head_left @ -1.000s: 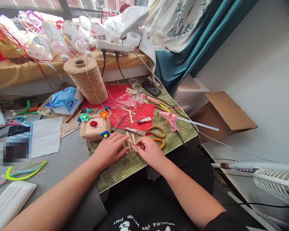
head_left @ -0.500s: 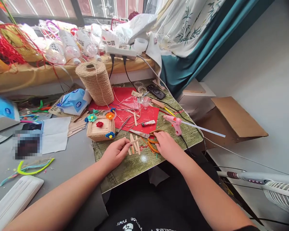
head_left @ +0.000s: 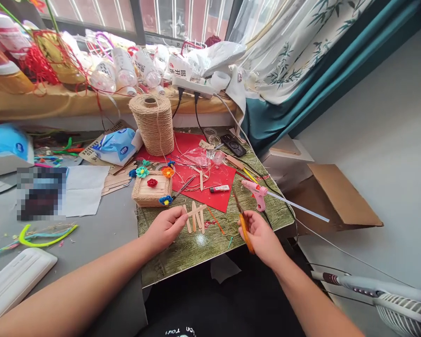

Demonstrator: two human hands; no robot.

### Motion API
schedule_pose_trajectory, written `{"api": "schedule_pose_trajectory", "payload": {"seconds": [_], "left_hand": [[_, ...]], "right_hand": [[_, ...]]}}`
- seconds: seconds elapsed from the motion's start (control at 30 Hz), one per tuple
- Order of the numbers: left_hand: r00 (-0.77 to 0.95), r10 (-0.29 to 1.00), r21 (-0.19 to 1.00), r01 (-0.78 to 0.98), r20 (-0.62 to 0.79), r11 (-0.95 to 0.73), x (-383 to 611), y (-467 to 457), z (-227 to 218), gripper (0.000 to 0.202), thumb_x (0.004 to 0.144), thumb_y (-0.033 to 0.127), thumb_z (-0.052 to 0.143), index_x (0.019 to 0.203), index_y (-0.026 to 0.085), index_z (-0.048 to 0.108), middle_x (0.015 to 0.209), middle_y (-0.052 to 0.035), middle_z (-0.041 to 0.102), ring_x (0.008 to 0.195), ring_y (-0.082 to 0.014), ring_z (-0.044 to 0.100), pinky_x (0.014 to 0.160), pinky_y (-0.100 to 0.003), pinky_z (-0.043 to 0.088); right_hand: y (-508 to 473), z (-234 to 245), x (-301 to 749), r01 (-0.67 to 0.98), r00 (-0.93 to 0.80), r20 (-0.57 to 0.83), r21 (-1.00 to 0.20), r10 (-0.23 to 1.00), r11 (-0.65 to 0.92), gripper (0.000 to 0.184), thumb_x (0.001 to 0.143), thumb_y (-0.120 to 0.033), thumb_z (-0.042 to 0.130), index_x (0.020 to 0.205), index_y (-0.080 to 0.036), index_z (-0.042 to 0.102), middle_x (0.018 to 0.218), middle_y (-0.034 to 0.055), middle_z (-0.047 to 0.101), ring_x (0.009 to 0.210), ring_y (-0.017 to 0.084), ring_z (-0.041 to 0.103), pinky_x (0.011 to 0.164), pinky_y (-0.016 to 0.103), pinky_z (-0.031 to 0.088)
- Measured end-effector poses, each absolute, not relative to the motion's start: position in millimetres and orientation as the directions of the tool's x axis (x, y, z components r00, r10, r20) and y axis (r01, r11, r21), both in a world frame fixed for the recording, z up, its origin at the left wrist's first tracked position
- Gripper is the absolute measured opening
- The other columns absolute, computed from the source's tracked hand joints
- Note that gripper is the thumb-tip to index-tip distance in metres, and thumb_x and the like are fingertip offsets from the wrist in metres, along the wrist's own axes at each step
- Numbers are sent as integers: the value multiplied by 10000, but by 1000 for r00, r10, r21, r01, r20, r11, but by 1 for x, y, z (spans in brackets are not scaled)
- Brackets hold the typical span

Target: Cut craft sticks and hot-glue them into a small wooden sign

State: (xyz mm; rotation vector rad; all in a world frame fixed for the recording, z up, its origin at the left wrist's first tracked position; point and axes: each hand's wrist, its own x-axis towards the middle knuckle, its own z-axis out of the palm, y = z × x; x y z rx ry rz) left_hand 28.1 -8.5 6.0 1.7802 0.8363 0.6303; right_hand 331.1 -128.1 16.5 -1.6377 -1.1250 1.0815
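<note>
My left hand [head_left: 167, 228] pinches one end of a wooden craft stick [head_left: 197, 210], which points right above the table. Under and beside it lie several more craft sticks [head_left: 194, 220] on the green wood-patterned tabletop. My right hand [head_left: 261, 236] is closed round the orange handles of a pair of scissors [head_left: 244, 229], raised off the table with the blades pointing up and away. Left of the sticks sits a small twine-wrapped box [head_left: 150, 191] with colourful flowers on its top. An orange pipe cleaner piece [head_left: 216, 221] lies between my hands.
A pink glue gun [head_left: 256, 192] with a long glue stick stands at the right, its cord trailing off the edge. Behind are a large twine spool [head_left: 153, 125], red paper [head_left: 219, 199], a black phone [head_left: 233, 145] and a wipes pack [head_left: 117, 146]. A cardboard box [head_left: 344, 199] is at right.
My right hand has picked the scissors up from the table and swung them upright, moving right. My left hand keeps its craft stick. The view has shifted slightly.
</note>
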Motion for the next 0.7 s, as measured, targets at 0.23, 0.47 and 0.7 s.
{"api": "schedule_pose_trajectory", "payload": {"seconds": [0.23,0.47,0.7], "left_hand": [[636,771,994,71,17,-81,28,-16,7,403,1025,429,508,699,206,427,609,55,438,552,-97,338,545,-233,308],[687,725,995,91,-43,-28,26,-18,8,525,1082,463,428,680,164,588,599,4,589,550,-99,454,578,-236,382],[662,748,999,51,-48,18,27,-20,9,480,1065,474,462,740,162,627,607,-2,646,524,-99,471,562,-228,398]], "right_hand": [[-196,12,237,-687,-167,-413,-603,895,-406,392,825,-459,856,1009,-230,596,775,-52,397,600,71,317,540,208,255],[-197,2,211,-636,-240,-360,-643,901,-427,392,916,-462,772,831,-197,496,763,-24,473,588,71,376,541,233,281],[-194,-5,208,-569,-367,-227,-713,902,-410,646,794,-737,771,1023,-222,456,1022,66,574,817,154,531,708,302,465]]}}
